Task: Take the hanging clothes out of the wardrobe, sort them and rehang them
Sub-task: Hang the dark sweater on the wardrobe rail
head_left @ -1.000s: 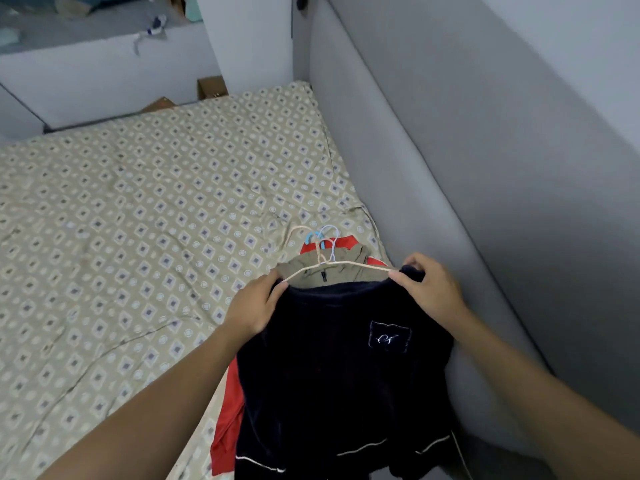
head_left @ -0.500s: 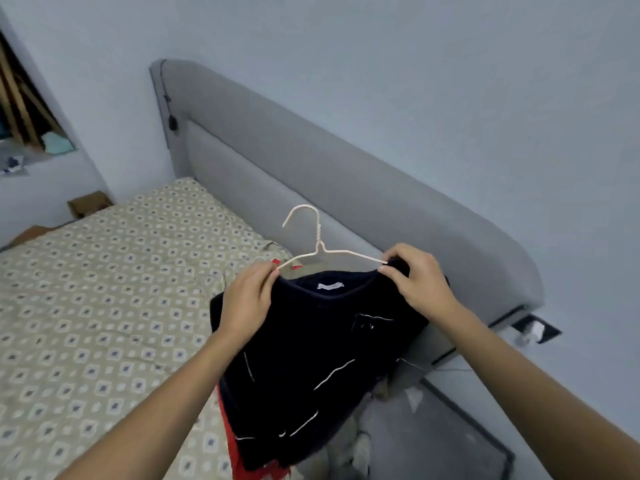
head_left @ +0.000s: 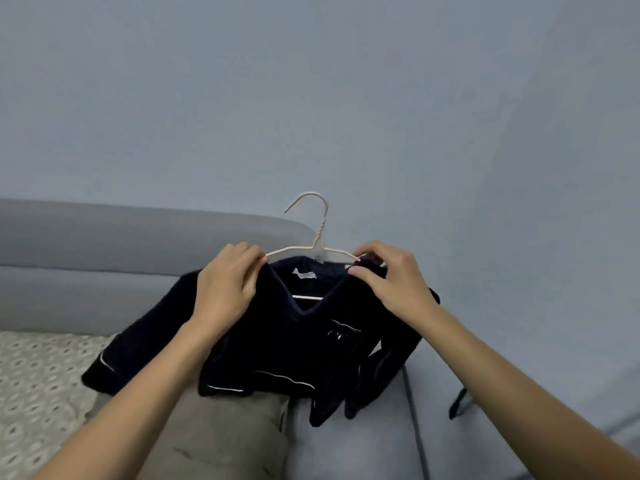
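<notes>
Both hands are up holding a dark navy top (head_left: 294,337) on a thin wire hanger (head_left: 316,244) in front of the grey headboard (head_left: 104,265). The left hand (head_left: 225,289) pinches one shoulder and the right hand (head_left: 391,282) pinches the other, so the top hangs in the air above the bed (head_left: 34,393).

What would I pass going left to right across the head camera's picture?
Patterned bed sheet → left hand → wire hanger's hook → right hand → dark strap against the wall.
</notes>
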